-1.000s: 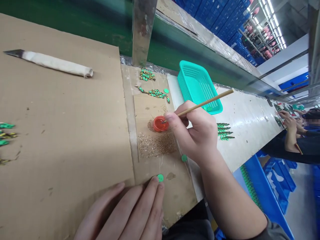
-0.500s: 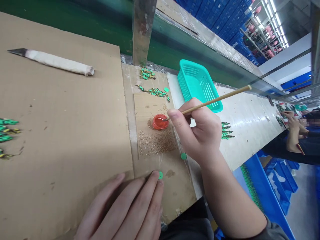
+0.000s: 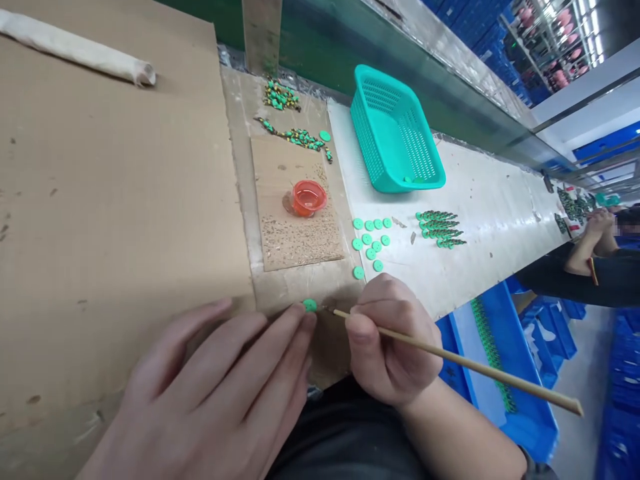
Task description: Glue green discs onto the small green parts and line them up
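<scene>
My left hand (image 3: 225, 387) lies on the cardboard with its fingers stretched out, two fingertips touching the edge of a green disc (image 3: 310, 305). Pinched in my right hand (image 3: 395, 340) is a thin wooden stick (image 3: 470, 363), its thick end pointing lower right. The stick's fine dark tip is just right of the disc; whether they touch is too small to tell. Above the hands, a red cup (image 3: 309, 198) with liquid in it stands on a small speckled cardboard piece (image 3: 300, 243). Several loose green discs (image 3: 371, 253) lie above my right hand.
A turquoise basket (image 3: 373, 143) stands behind the discs. Green beaded pieces (image 3: 440, 227) lie to its lower right, others (image 3: 283, 97) beyond the cup. A white wrapped tool (image 3: 75, 50) rests at upper left. Blue trays (image 3: 530, 380) are at right; another person's hands (image 3: 597, 223) are far right.
My right hand has moved the stick from the red cup down to beside the green disc. The view has shifted, uncovering the loose discs. My left hand keeps its fingertips at the disc.
</scene>
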The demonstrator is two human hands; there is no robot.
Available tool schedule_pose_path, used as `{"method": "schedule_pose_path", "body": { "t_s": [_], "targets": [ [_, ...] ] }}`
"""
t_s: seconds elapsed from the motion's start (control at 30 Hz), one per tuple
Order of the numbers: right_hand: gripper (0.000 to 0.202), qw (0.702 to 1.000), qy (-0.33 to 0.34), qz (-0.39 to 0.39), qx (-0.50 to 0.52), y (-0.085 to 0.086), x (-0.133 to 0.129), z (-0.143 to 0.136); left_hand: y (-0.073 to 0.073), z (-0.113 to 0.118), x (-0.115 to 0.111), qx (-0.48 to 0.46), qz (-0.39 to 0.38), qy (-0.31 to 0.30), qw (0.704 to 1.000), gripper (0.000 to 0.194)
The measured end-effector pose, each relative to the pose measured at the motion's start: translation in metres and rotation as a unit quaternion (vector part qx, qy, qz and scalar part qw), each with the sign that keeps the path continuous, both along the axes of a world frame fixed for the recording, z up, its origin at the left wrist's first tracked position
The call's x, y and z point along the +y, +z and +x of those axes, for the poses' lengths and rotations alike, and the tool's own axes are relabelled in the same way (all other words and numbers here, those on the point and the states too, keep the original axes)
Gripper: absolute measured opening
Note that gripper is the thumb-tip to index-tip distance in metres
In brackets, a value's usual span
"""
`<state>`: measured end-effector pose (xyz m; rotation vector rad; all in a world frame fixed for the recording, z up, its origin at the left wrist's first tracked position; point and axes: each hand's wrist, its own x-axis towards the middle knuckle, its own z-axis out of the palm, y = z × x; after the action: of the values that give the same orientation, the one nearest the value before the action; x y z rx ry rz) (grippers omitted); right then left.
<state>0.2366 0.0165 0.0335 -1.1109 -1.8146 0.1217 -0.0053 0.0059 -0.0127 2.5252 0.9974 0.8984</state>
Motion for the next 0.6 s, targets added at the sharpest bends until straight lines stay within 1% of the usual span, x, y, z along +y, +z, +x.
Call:
{"method": "schedule_pose_path", "body": {
  "t_s": [0.07,0.13,0.27,0.4,0.5,0.6],
  "targets": [
    [0.015,1.0,0.0,-0.003,-0.012,0.0,0.001,0.0,0.003,0.0,0.0,0.046,0.051,-0.017,0.997,0.039],
    [0.016,1.0,0.001,-0.009,-0.017,0.001,0.001,0.001,0.006,0.001,0.0,0.067,0.073,-0.021,0.995,0.039],
    [0.017,1.0,-0.005,0.004,-0.011,0.0,0.002,0.0,0.006,0.006,0.0,0.065,0.059,-0.025,0.996,0.039],
    [0.019,1.0,-0.008,0.02,-0.012,-0.001,0.003,-0.002,-0.001,0.006,-0.001,0.007,0.043,-0.016,0.999,0.036],
    [0.019,1.0,0.009,0.008,-0.016,0.0,0.003,-0.002,-0.005,0.004,0.0,-0.016,0.056,-0.015,0.998,0.037],
    [0.019,1.0,0.017,-0.009,-0.018,0.001,0.002,0.0,-0.004,0.002,0.002,-0.006,0.053,-0.023,0.998,0.038]
  ]
}}
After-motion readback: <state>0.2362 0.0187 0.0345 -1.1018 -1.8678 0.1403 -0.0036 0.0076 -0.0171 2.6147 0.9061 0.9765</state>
